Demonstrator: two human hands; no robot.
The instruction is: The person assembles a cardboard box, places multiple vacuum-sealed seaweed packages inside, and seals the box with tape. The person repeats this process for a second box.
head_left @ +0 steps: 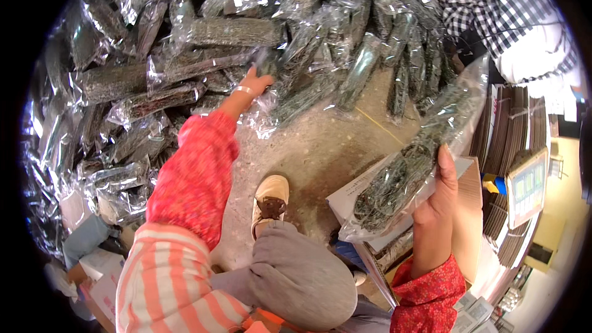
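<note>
My right hand [437, 208] holds up a long clear plastic bag of dried dark green seaweed-like strands [397, 182], above an open cardboard box [467, 212]. My left hand [254, 84] reaches out to the heap of similar bagged bundles [236, 31], its fingers at the edge of a clear wrapper. Whether it grips that wrapper is hard to tell, as the area is blurred. Inside the box, partly hidden by my right arm, lies some wrapped material [395, 249].
Stacked flattened cardboard [504, 120] stands at the right, beside a device with a panel [528, 188]. A person in a checkered garment [522, 23] is at the upper right. Boxes [104, 277] sit at the lower left. Concrete floor [296, 157] shows around my shoe.
</note>
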